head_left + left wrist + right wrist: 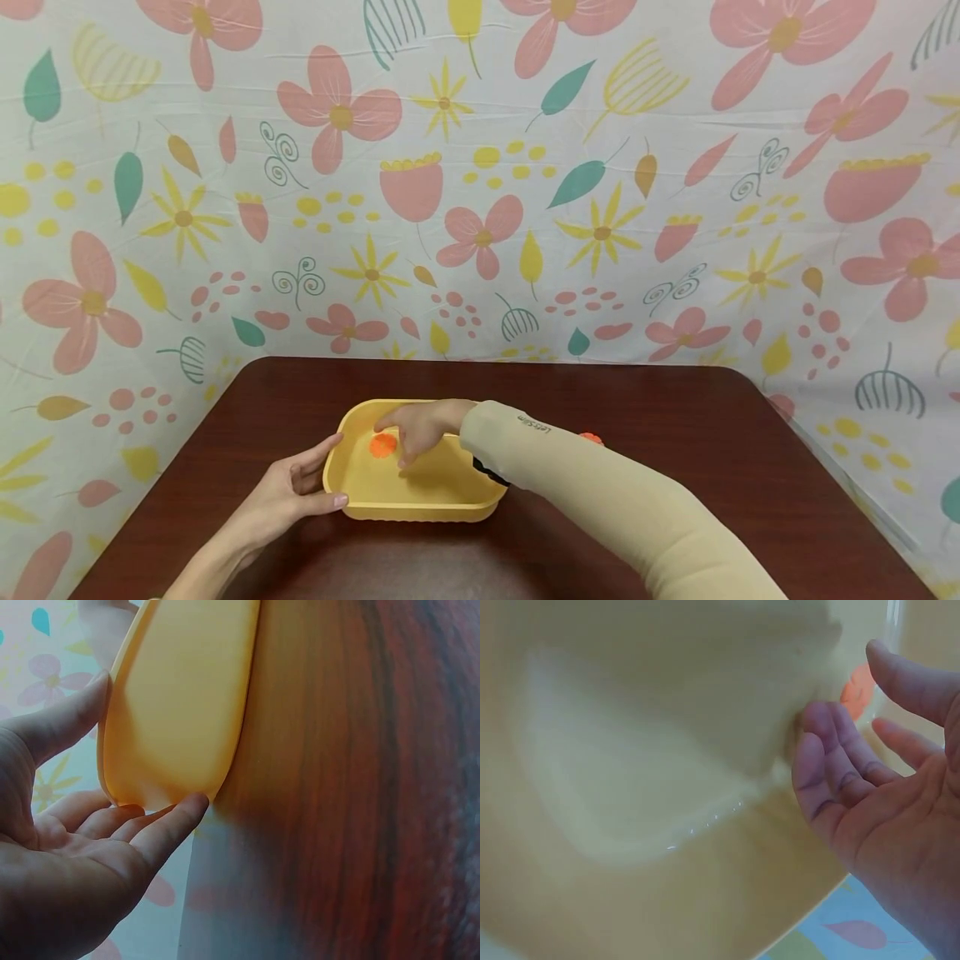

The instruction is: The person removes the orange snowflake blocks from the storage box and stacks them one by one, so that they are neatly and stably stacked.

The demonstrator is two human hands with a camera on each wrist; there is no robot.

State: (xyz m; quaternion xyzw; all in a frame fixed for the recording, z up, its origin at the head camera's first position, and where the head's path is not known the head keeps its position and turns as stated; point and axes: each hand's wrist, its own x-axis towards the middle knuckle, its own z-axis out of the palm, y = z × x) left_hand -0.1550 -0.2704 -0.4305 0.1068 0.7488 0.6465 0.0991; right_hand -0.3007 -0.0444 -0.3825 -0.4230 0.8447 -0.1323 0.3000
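Note:
A yellow plastic tub [420, 512] with rounded corners stands on the dark table. My left hand [273, 498] holds its left end, thumb and fingers spread around the rim; the left wrist view shows the thumb [71, 716] on one side and fingertips on the other. Inside the tub is my right hand [426, 425], reaching down with fingers apart. On the tub floor beside those fingers lies a small round orange piece [382, 446] with an uneven edge. In the right wrist view this orange piece [857, 691] shows behind the loosely bent fingers, with nothing visibly held.
Another orange piece [592, 437] is partly hidden behind my right sleeve [600, 483]. The brown wooden table [675, 408] has rounded far corners. A white cloth [480, 250] printed with flowers and leaves hangs behind it.

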